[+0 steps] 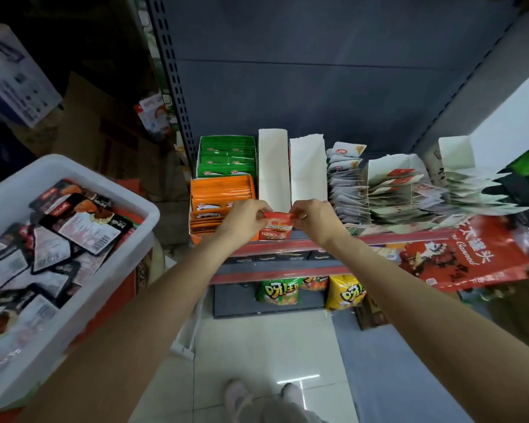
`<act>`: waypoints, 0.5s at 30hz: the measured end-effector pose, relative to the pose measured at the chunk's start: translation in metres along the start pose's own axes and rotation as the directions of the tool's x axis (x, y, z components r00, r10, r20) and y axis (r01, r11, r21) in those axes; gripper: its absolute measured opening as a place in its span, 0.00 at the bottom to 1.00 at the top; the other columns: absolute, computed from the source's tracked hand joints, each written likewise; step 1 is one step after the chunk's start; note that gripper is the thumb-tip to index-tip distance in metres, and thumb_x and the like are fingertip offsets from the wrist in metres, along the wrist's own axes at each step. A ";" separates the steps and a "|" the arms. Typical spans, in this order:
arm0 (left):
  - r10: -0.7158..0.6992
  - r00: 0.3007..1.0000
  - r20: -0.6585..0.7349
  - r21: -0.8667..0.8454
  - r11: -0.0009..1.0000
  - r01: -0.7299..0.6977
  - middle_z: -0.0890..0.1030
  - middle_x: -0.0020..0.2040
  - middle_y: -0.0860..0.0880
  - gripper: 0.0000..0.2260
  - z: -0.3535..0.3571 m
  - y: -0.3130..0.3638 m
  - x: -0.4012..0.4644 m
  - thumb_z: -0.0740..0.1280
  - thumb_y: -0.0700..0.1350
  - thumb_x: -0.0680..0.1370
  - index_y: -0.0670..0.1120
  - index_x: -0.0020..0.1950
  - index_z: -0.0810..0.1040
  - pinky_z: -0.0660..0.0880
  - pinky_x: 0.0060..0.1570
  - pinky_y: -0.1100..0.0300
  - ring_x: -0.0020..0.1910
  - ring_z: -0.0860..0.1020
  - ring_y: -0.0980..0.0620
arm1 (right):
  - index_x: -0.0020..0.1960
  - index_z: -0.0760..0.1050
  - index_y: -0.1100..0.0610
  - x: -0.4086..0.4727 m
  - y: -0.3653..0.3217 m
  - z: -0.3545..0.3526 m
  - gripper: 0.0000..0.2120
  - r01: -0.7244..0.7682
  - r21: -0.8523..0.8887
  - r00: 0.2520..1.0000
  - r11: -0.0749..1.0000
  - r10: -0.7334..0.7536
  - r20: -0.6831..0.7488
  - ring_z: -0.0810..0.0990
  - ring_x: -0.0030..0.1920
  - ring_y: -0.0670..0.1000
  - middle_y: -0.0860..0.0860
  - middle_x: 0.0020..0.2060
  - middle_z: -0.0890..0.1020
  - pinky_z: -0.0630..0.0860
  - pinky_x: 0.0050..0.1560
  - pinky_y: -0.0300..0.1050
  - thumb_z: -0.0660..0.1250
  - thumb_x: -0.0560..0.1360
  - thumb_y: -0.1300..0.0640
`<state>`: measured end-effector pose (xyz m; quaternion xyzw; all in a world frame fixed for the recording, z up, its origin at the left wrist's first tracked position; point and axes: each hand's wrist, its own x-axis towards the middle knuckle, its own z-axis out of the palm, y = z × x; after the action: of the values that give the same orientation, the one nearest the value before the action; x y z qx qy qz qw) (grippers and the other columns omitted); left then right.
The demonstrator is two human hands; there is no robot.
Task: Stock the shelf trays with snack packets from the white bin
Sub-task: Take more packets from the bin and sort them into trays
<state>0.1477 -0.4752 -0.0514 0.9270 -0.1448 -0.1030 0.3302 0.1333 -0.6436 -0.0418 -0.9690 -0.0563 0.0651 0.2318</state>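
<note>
My left hand [247,217] and my right hand [312,215] both pinch the top edge of a small red-orange snack packet [278,222], one at each end. The packet stands upright at the front of an empty white tray [272,166] on the shelf. Left of it an orange tray [219,193] holds orange packets, and a green tray [226,155] behind that is full of green packets. The white bin [126,254] stands at my left, filled with several black and red snack packets [86,227].
A second empty white tray [307,169] stands right of the first. Further right lie rows of pale packets [345,193] and a big red bag [470,254] overhanging the red shelf edge [275,245]. Chip bags [277,290] sit on a lower shelf. Cardboard boxes crowd the far left.
</note>
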 end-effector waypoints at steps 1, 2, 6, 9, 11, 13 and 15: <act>0.002 1.000 -0.018 -0.024 1.000 -0.002 0.81 0.54 0.46 0.13 0.001 0.001 -0.002 0.68 0.39 0.76 0.44 0.60 0.78 0.76 0.47 0.63 0.47 0.80 0.52 | 0.50 0.80 0.60 -0.001 0.002 0.002 0.06 -0.008 0.000 1.000 1.000 0.008 0.010 0.82 0.46 0.54 0.56 0.45 0.84 0.73 0.46 0.38 0.67 0.75 0.60; 0.006 0.999 -0.037 -0.042 0.999 -0.008 0.81 0.55 0.46 0.12 0.003 0.001 -0.004 0.68 0.39 0.76 0.45 0.60 0.78 0.78 0.49 0.61 0.47 0.81 0.51 | 0.51 0.80 0.60 -0.002 0.004 0.003 0.06 -0.008 0.000 1.000 1.000 0.008 0.012 0.82 0.46 0.54 0.56 0.45 0.84 0.73 0.45 0.37 0.67 0.75 0.60; -0.009 1.000 -0.020 0.003 1.000 0.009 0.82 0.51 0.46 0.09 0.009 0.005 -0.009 0.67 0.39 0.77 0.45 0.57 0.79 0.79 0.51 0.55 0.48 0.81 0.49 | 0.54 0.79 0.61 -0.003 0.006 0.001 0.09 0.013 -0.022 0.997 1.000 -0.011 0.075 0.81 0.50 0.56 0.57 0.50 0.84 0.73 0.49 0.41 0.64 0.77 0.60; -0.039 0.999 -0.031 0.005 0.999 0.039 0.81 0.56 0.47 0.12 0.010 0.010 -0.011 0.68 0.40 0.76 0.44 0.60 0.78 0.75 0.55 0.60 0.54 0.79 0.50 | 0.59 0.77 0.62 -0.006 0.007 -0.003 0.12 0.038 0.009 0.989 0.999 -0.039 0.140 0.80 0.55 0.56 0.57 0.54 0.82 0.74 0.58 0.46 0.64 0.78 0.58; -0.071 0.996 -0.048 -0.010 0.997 0.071 0.80 0.58 0.47 0.14 0.008 0.013 -0.014 0.68 0.40 0.76 0.45 0.61 0.77 0.72 0.57 0.61 0.57 0.77 0.52 | 0.62 0.75 0.61 -0.009 0.008 -0.007 0.14 0.052 0.028 0.989 0.998 -0.055 0.140 0.79 0.58 0.56 0.57 0.57 0.81 0.72 0.61 0.47 0.65 0.78 0.58; -0.084 0.993 -0.082 -0.016 0.996 0.083 0.79 0.59 0.48 0.13 0.004 0.018 -0.018 0.68 0.40 0.76 0.46 0.61 0.76 0.72 0.59 0.60 0.58 0.77 0.53 | 0.64 0.74 0.61 -0.014 0.008 -0.012 0.15 0.077 0.036 0.991 0.996 -0.081 0.105 0.77 0.60 0.55 0.57 0.60 0.79 0.71 0.63 0.46 0.65 0.77 0.59; -0.095 0.986 -0.138 -0.053 0.995 0.088 0.80 0.58 0.49 0.12 -0.001 0.023 -0.027 0.68 0.40 0.77 0.46 0.60 0.77 0.72 0.58 0.61 0.57 0.77 0.54 | 0.63 0.74 0.60 -0.019 0.002 -0.019 0.15 0.107 0.061 0.993 0.992 -0.111 0.052 0.76 0.60 0.55 0.56 0.61 0.78 0.70 0.62 0.45 0.64 0.77 0.61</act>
<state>0.1181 -0.4825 -0.0339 0.9297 -0.0759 -0.0559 0.3561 0.1174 -0.6568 -0.0245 -0.9551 -0.1135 0.0805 0.2616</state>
